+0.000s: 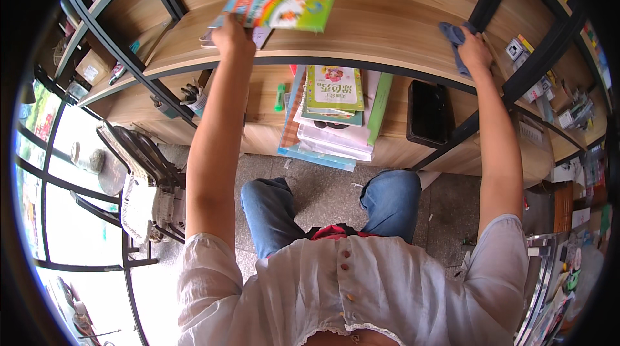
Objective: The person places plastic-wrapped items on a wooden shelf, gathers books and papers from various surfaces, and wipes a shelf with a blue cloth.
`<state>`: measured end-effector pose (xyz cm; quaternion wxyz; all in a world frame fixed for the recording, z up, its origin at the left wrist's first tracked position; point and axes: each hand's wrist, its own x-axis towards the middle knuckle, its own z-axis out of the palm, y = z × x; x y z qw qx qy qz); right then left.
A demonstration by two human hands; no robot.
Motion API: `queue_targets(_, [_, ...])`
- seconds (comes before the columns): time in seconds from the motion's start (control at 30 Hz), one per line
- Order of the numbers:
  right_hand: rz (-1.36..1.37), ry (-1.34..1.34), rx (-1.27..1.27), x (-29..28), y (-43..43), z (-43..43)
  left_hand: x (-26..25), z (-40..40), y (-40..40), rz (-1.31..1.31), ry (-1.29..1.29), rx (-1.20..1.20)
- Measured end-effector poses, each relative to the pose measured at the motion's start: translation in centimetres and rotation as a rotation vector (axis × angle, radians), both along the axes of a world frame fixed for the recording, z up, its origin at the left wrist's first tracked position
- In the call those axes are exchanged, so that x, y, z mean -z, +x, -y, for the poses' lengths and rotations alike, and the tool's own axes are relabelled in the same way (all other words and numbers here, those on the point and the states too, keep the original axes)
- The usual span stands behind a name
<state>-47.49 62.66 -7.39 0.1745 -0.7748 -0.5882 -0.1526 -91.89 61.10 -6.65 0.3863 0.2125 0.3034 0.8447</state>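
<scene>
My left hand [233, 38] grips the lower left corner of a thin picture book [295, 2] with a rainbow on its bright, slightly blurred cover. The book is over the left part of a wooden shelf [382, 26]. Partly behind that hand lies a pale purple printed item [261, 36], mostly hidden. At the shelf's right end, near a black metal upright, my right hand [474, 53] holds a crumpled grey-blue cloth [454, 41] against the board. Fingers of both hands are partly hidden from this angle.
Below, a pile of books and folders [335, 99] overhangs its shelf's front edge. Beside it are a green highlighter [280, 97] and a black tablet-like case [430, 112]. Pen cups [194, 96] stand left. Small boxes [516, 49] fill the right shelves. A folding chair [140, 186] stands left.
</scene>
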Motion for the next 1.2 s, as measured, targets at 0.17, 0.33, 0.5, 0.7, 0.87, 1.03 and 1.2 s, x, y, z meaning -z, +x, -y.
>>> queue_targets(0.17, [0.040,0.108,-0.024,1.1,-0.2,-0.9,-0.5,0.3,-5.0,0.067,-0.063,-0.089])
queue_targets(0.33, [0.060,0.116,-0.011,1.5,1.4,0.5,4.4,7.3,5.4,-0.381,-0.095,0.403])
queue_targets(0.5, [0.067,0.211,-0.058,1.5,-0.1,0.4,17.5,2.8,6.2,-1.471,-0.465,0.343])
queue_targets(0.7, [0.021,0.121,-0.025,1.0,0.3,0.7,20.7,-0.9,12.5,-2.431,-0.019,0.348])
queue_targets(0.87, [0.027,0.153,-0.027,1.2,0.7,0.8,19.9,-3.9,16.6,-2.885,0.226,0.388])
queue_targets(1.03, [-0.055,0.268,-0.065,0.2,-1.4,2.3,19.0,-4.4,16.7,-2.834,0.754,0.086])
queue_targets(1.2, [-0.080,0.254,-0.076,-0.2,-2.0,3.0,13.9,-0.5,15.7,-2.939,0.747,0.274])
